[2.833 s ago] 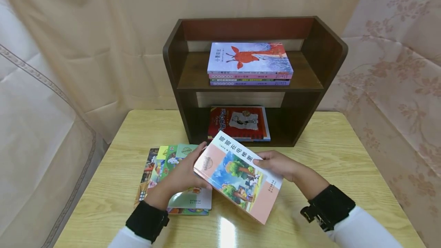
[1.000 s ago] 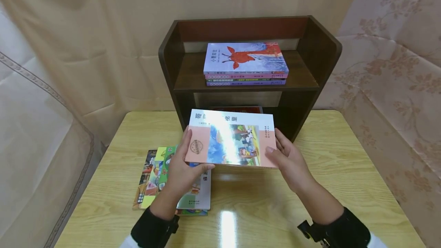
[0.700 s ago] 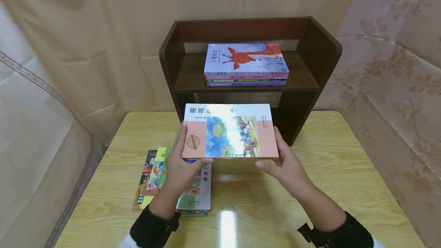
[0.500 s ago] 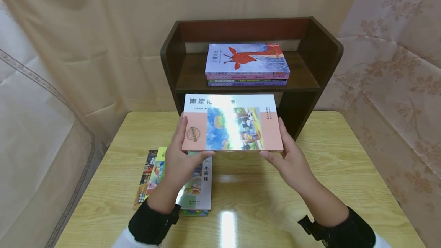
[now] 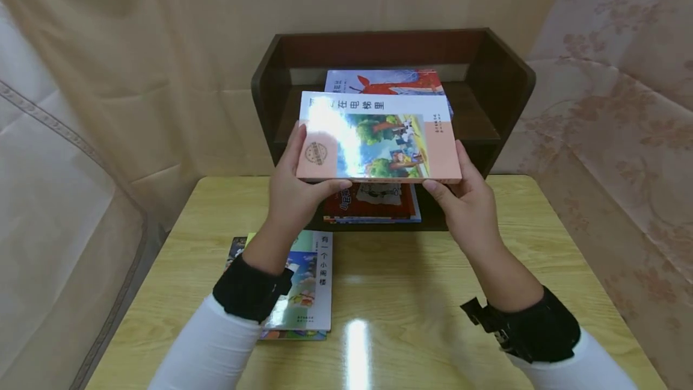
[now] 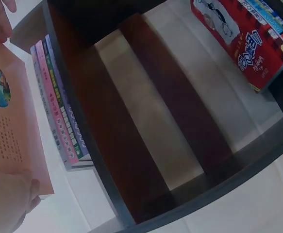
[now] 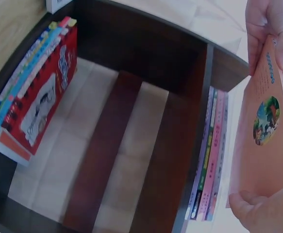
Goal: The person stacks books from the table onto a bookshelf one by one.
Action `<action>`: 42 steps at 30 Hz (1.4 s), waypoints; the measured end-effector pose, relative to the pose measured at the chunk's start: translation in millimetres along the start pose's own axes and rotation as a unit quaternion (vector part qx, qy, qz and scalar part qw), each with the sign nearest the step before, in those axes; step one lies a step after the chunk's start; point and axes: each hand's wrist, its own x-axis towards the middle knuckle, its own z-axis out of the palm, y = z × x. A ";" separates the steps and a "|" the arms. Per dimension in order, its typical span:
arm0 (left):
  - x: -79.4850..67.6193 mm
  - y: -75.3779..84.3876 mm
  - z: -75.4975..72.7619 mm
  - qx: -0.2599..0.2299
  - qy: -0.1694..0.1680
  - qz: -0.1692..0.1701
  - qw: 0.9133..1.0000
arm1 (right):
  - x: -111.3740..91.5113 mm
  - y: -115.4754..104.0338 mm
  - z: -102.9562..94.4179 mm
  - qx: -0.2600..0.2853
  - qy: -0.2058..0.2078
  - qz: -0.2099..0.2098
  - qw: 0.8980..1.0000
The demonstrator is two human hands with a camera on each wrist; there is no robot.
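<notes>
Both hands hold a pink and white picture book (image 5: 384, 137) level in front of the bookshelf's upper tier. My left hand (image 5: 295, 188) grips its left end, thumb along the near edge and fingers at the side. At the opposite end my right hand (image 5: 468, 200) grips it the same way. Behind the book, partly covered by it, a stack topped by a blue book with a red deer (image 5: 390, 81) lies on the upper shelf. Both wrist views show the pink back cover (image 7: 265, 160) raised beside that stack's spines (image 6: 58, 102).
A dark brown bookshelf (image 5: 503, 89) stands at the table's back. Its lower tier holds a red book (image 5: 373, 203) on others. Several overlapping picture books (image 5: 305, 281) lie on the wooden table (image 5: 400, 294) at front left, partly behind the left forearm. Beige curtain hangs behind.
The pink book was turned straight, then lifted up and forward from over the table to the upper shelf's front. Both hands moved with it; the red book below shows again.
</notes>
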 end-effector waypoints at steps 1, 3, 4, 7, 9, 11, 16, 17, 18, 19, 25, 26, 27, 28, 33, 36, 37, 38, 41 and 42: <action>3.7 0.4 1.4 -0.007 -0.001 -0.002 1.000 | 2.9 -0.2 -0.9 0.000 0.004 0.002 1.000; 9.7 1.0 4.7 -0.014 -0.003 -0.004 1.000 | 7.9 -0.1 -2.6 -0.003 0.014 0.006 1.000; 12.2 0.7 6.4 -0.018 -0.003 -0.006 1.000 | 10.1 0.2 -3.4 -0.006 0.017 0.010 1.000; 18.6 -1.2 10.8 -0.024 0.001 -0.009 1.000 | 15.5 1.1 -4.9 -0.014 0.024 0.021 0.999; 22.0 -3.4 13.5 -0.026 0.008 -0.011 1.000 | 19.2 1.7 -5.3 -0.019 0.026 0.024 0.999; 24.8 -4.9 15.9 -0.027 0.017 -0.014 0.999 | 23.3 1.4 -5.7 -0.032 0.026 0.028 0.999; 31.3 -3.1 19.7 -0.009 0.037 -0.026 0.999 | 34.7 -1.3 -5.2 -0.066 0.022 0.035 0.997; 32.7 -1.9 20.1 -0.002 0.038 -0.027 0.999 | 36.9 -1.9 -5.2 -0.075 0.023 0.038 0.996; 34.2 -1.0 20.5 0.005 0.037 -0.026 0.999 | 39.0 -2.5 -5.4 -0.084 0.023 0.040 0.995; 35.5 0.3 21.0 0.011 0.036 -0.025 0.999 | 41.0 -3.1 -5.9 -0.094 0.024 0.043 0.994; 45.7 5.2 22.7 0.054 0.030 -0.023 0.998 | 55.3 -7.5 -9.8 -0.159 0.019 0.064 0.985; 47.6 5.8 22.9 0.058 0.029 -0.025 0.998 | 58.4 -7.9 -10.0 -0.165 0.017 0.068 0.984; 49.9 5.5 23.1 0.061 0.028 -0.026 0.997 | 61.3 -8.4 -10.4 -0.170 0.015 0.073 0.983; 52.0 5.7 23.3 0.064 0.026 -0.028 0.997 | 64.2 -8.7 -10.7 -0.174 0.012 0.078 0.982; 63.6 5.6 24.2 0.077 0.014 -0.027 0.997 | 76.8 -9.0 -11.7 -0.189 0.003 0.092 0.978; 70.0 5.1 24.4 0.087 0.008 -0.025 0.996 | 83.4 -8.3 -11.4 -0.193 0.001 0.101 0.976; 71.9 4.7 24.5 0.090 0.008 -0.027 0.996 | 85.3 -7.9 -11.2 -0.193 0.001 0.102 0.976; 73.6 4.5 24.6 0.092 0.007 -0.028 0.995 | 87.0 -7.6 -11.0 -0.193 0.001 0.103 0.976; 76.9 4.1 25.1 0.087 0.007 -0.026 0.996 | 90.9 -6.3 -10.4 -0.187 0.003 0.102 0.977; 77.8 4.2 25.2 0.086 0.008 -0.025 0.996 | 92.0 -5.9 -10.1 -0.185 0.004 0.100 0.978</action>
